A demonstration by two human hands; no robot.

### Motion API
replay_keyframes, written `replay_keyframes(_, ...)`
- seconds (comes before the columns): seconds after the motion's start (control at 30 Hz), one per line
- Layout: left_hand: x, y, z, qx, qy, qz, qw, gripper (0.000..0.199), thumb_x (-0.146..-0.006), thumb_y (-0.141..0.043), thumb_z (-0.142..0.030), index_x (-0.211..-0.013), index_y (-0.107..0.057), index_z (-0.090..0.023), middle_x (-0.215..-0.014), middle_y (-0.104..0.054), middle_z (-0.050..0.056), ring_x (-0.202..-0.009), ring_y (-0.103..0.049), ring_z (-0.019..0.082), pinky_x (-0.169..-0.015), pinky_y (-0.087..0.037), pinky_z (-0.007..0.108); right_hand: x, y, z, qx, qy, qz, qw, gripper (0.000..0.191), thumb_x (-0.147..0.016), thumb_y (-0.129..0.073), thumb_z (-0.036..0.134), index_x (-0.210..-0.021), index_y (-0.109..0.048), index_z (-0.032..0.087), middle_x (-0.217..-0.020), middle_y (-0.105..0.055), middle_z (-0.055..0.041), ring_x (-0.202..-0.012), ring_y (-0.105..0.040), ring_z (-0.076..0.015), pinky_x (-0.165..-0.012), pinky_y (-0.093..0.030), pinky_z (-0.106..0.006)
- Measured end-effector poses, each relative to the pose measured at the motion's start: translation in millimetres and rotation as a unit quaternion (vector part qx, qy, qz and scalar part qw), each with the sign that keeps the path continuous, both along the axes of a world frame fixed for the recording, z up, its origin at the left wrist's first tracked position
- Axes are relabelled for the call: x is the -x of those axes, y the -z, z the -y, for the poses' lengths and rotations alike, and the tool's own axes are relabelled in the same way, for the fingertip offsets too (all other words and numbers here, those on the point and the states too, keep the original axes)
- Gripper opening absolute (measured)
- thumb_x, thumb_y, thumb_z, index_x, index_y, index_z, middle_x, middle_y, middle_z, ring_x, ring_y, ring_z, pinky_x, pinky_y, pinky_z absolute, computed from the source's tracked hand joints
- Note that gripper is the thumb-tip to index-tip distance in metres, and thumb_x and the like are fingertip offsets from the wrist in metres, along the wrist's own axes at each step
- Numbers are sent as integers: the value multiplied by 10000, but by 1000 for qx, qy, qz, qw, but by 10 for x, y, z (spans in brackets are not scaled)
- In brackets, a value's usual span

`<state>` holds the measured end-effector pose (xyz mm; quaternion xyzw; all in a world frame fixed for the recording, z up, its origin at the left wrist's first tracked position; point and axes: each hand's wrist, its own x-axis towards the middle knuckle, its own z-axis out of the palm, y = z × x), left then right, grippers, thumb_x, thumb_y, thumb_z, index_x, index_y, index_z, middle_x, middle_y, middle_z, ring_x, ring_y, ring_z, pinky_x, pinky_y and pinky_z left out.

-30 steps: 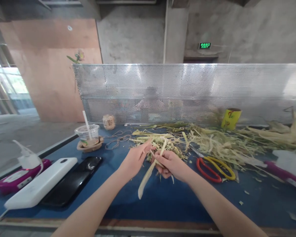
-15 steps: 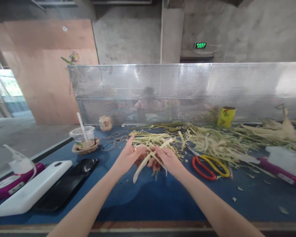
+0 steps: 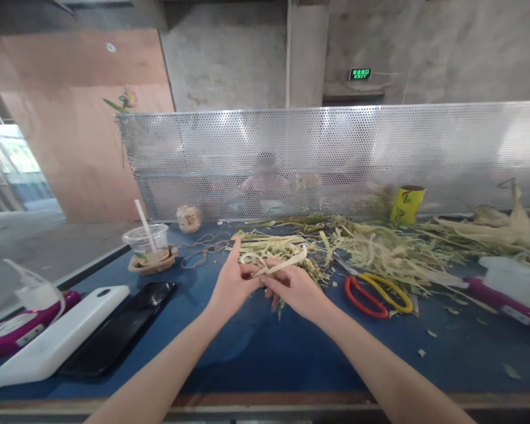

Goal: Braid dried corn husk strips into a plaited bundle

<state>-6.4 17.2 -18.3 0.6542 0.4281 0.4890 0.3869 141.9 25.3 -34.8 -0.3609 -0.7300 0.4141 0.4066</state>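
My left hand (image 3: 233,281) and my right hand (image 3: 298,288) meet at the middle of the table, both closed in a pinch. Between their fingertips is a pale, flat plant strip (image 3: 295,259), one end slanting up to the right. A thinner end curls into a loop above my left thumb. My left index finger points upward, off the strip. Behind the hands lies a heap of greenish-yellow plant strips (image 3: 271,242). Scissors (image 3: 361,275) with one red and one yellow handle rest right of my right hand. The fingers hide where the strip is gripped.
At left are a black phone (image 3: 119,330), a white power bank (image 3: 62,335) and a lidded plastic cup (image 3: 148,238) with a straw. More dried strips (image 3: 380,247) spread at right, near a yellow can (image 3: 407,205). A perforated metal screen (image 3: 212,159) stands behind.
The strip ends that hung down in front of the hands are no longer there; one now curls in a loop above the left thumb. The thumbs have come closer together.
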Motion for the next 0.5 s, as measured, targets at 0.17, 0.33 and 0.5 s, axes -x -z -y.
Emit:
replay_keyframes(0.17, -16, 32, 20, 0, -4, -30, 1000, 1105, -657, -675, -259, -1366, 156, -96, -597, -638, -19, -545, -538, 125, -557, -404, 236, -85, -44, -34, -151, 85, 49, 984, 241, -730, -589, 257, -944, -687, 206, -899, -635, -62, -783, -572, -181, -677, -459, -287)
replay_keyframes(0.33, -24, 113, -2, 73, 32, 15, 997, 1230, -572, -741, -194, -1346, 210, -110, -612, -617, -28, -543, -548, 122, -530, -422, 228, -69, -29, -31, -154, 39, -17, 987, 173, -699, -574, 137, -769, -715, 208, -697, -626, -17, -657, -550, -134, -594, -431, -229)
replay_keyframes(0.5, -82, 143, 12, 140, 68, 52, 986, 1223, -506, -773, -168, -1364, 93, -71, -568, -593, -45, -509, -544, 114, -510, -421, 219, 3, 11, 20, -110, 74, -33, 991, 125, -656, -585, 127, -673, -693, 189, -661, -619, -9, -587, -535, -120, -553, -435, -226)
